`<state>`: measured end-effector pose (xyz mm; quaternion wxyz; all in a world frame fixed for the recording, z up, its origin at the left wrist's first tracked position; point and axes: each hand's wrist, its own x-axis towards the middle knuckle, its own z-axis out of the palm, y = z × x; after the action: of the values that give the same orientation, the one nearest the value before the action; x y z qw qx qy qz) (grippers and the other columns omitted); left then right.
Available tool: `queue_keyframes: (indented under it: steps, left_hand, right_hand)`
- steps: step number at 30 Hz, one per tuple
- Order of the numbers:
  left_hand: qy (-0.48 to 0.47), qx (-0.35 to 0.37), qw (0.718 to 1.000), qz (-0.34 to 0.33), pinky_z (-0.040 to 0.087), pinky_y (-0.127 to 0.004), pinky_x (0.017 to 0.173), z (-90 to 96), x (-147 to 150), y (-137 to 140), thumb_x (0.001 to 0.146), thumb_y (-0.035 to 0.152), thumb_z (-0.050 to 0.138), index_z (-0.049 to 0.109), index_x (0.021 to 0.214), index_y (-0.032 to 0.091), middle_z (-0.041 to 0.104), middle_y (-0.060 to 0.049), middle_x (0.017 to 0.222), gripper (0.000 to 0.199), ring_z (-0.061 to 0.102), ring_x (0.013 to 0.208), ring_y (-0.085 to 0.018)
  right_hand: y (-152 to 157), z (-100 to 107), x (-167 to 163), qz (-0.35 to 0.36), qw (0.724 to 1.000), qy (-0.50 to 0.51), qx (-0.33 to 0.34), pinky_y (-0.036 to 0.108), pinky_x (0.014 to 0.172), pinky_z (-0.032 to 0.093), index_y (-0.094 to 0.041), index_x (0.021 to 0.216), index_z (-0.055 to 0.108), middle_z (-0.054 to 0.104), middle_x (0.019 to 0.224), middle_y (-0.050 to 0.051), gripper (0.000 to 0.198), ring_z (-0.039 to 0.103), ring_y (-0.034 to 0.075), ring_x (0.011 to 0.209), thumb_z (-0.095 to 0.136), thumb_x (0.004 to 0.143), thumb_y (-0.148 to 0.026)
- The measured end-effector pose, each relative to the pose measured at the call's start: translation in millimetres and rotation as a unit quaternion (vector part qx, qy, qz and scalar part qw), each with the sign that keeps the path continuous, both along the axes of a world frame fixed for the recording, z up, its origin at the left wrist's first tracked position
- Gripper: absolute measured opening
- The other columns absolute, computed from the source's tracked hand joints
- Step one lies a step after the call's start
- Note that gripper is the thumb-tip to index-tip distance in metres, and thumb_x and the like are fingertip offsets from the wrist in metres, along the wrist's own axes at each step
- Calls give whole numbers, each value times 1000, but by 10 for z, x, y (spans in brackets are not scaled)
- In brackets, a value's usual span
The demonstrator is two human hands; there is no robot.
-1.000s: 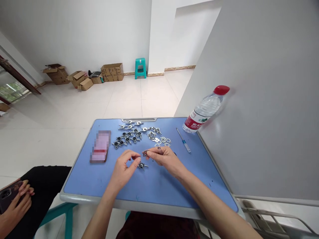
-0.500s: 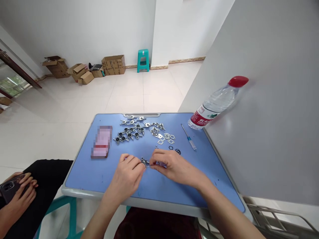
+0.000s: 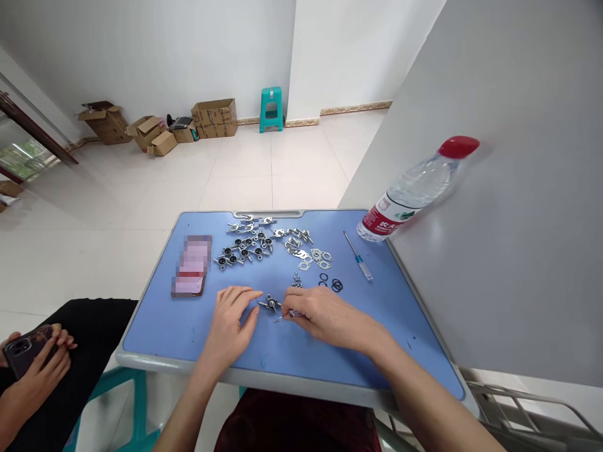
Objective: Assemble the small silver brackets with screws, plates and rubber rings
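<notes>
On the blue tabletop between my hands lies a small metal valve-like fitting with a dark round centre and side stems. My left hand is just left of it, thumb and fingers apart, holding nothing. On the other side, my right hand is closed around a slim screwdriver; its thin shaft points left, just below the fitting. Most of its handle is hidden by my fingers. Small metal screws or balls sit above my right hand, close to black rubber rings.
Similar fittings cluster behind, beside flat metal gaskets and metal pieces. Another screwdriver, a water bottle and a phone are around them. At left, a seated person's hands hold a phone. A grey panel borders the right side.
My left hand has let go of the fitting, moved left and spread its fingers. The fitting now lies uncovered, and the screwdriver's shaft has dropped slightly below it.
</notes>
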<state>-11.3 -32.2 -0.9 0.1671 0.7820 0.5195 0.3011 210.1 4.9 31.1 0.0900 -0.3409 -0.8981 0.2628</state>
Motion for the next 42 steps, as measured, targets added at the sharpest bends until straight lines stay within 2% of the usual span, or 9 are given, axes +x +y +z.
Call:
queue_keyframes:
  steps: [3,6,12,21,28,32,36,42]
  left_hand:
    - [18,-41,999,-27,42,-39,91,-32,62,39,89,9,47,59,117,25,64,-5,113,34,57,107,-23]
    - [29,-52,998,-36,43,-39,90,-64,117,51,86,4,46,59,117,24,63,-5,113,39,57,107,-23]
    - [37,-32,998,-40,46,-39,87,-95,127,46,89,7,46,60,112,22,63,-6,109,31,57,102,-23]
    - [23,-25,998,-44,47,-39,86,-89,133,45,91,8,48,62,110,21,63,-6,106,27,57,98,-22]
    - [26,-29,998,-43,47,-39,85,-91,129,44,91,7,47,62,113,24,63,-5,107,31,56,99,-22]
    - [27,-31,998,-42,46,-40,85,-89,137,43,89,6,49,62,113,24,63,-5,108,33,57,100,-23]
    - [32,-35,998,-33,46,-40,86,-95,155,38,85,5,51,60,114,23,64,-6,111,36,57,103,-24]
    - [55,-28,998,-24,47,-42,88,-80,173,41,87,15,60,56,119,23,64,-6,112,33,57,104,-25]
  right_hand:
    - [4,-44,-10,1,1000,-11,27,25,56,28,-19,87,64,63,88,2,25,50,11,61,45,89,-3]
    - [17,-68,-22,-2,999,-16,48,25,54,25,-18,85,63,62,88,2,26,47,11,58,44,86,-1]
    - [2,-84,-76,-3,999,-22,48,26,53,24,-17,91,63,63,89,3,21,49,11,60,47,89,-5]
    - [21,-57,-112,-54,998,-31,-15,25,57,29,-18,85,62,64,85,2,13,52,13,63,52,90,-11]
    - [44,-104,-135,-93,995,-27,-32,24,61,33,-18,91,63,66,90,3,17,57,14,69,50,89,-7]
    - [56,-105,-187,-134,989,-21,-56,25,65,36,-17,92,64,67,88,4,11,58,16,75,54,90,-11]
    - [83,-53,-242,-171,979,-18,-106,25,65,36,-16,85,63,65,80,3,11,57,15,72,55,90,-14]
    - [106,-71,-261,-220,967,-5,-128,25,63,36,-16,88,65,65,78,2,12,56,15,69,53,90,-17]
